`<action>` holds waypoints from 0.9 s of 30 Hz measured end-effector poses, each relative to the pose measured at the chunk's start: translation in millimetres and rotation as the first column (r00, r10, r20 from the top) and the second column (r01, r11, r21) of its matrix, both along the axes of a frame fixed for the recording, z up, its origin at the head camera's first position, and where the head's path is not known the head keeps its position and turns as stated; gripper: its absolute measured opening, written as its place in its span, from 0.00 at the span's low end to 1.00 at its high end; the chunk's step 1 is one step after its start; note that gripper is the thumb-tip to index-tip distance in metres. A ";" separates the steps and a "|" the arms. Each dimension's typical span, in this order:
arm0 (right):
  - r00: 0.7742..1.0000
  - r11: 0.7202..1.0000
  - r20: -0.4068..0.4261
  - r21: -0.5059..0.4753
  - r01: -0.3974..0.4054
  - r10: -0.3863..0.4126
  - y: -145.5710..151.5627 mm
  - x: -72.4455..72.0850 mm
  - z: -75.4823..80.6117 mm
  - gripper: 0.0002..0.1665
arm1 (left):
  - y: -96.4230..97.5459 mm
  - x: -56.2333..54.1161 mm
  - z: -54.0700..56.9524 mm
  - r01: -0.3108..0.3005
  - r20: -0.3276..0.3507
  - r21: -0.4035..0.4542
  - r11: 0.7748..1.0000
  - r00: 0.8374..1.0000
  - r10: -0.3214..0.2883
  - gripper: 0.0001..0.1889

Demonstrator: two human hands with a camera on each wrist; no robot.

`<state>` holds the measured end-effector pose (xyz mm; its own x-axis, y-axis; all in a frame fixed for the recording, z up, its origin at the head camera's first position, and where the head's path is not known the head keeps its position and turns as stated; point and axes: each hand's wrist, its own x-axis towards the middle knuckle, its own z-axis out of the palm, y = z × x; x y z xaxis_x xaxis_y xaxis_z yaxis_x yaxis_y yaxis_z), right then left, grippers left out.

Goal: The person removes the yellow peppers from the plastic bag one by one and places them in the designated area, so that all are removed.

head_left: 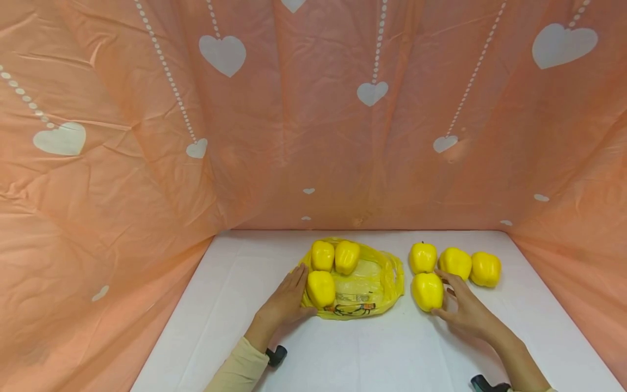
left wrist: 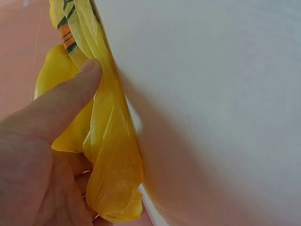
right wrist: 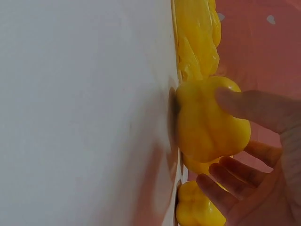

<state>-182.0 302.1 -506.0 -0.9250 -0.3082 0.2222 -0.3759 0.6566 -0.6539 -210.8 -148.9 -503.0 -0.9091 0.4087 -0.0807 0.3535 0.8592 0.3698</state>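
A yellow plastic bag (head_left: 360, 296) lies flattened on the white table, with black print on it. Three yellow bell peppers, including the nearest one (head_left: 321, 289), sit at the bag's left part; whether they lie on or inside it I cannot tell. My left hand (head_left: 288, 298) holds the bag's left edge, its thumb (left wrist: 70, 99) on the crinkled plastic and its fingers partly hidden behind. To the right of the bag, my right hand (head_left: 462, 307) grips a yellow bell pepper (right wrist: 209, 122) between thumb and fingers, at the table surface.
Three more bell peppers stand behind and beside the gripped one: one with a stem (head_left: 423, 257), a middle one (head_left: 455, 263) and a right one (head_left: 486, 269). A peach curtain (head_left: 343, 163) with white hearts surrounds the white table (head_left: 382, 354) at the back and sides.
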 end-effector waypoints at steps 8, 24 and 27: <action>0.999 1.000 -0.046 0.024 0.008 -0.007 -1.2 0.2 6.6 0.55 | 0.8 0.5 2.2 0.006 0.001 0.008 1.000 1.000 -0.006 0.57; 0.998 0.997 -0.023 0.047 0.055 -0.054 -20.4 -15.2 23.6 0.50 | 0.4 0.3 -0.5 -0.011 0.024 0.023 1.000 1.000 0.010 0.57; 0.999 0.998 -0.016 0.041 0.049 -0.048 -26.0 -17.6 27.4 0.49 | 0.2 -0.3 -0.4 -0.008 0.019 0.017 1.000 1.000 0.008 0.57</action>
<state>-199.6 276.0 -478.6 -0.9357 -0.2724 0.2244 -0.3527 0.7004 -0.6205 -211.1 -148.7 -503.4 -0.9106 0.4032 -0.0910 0.3396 0.8553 0.3913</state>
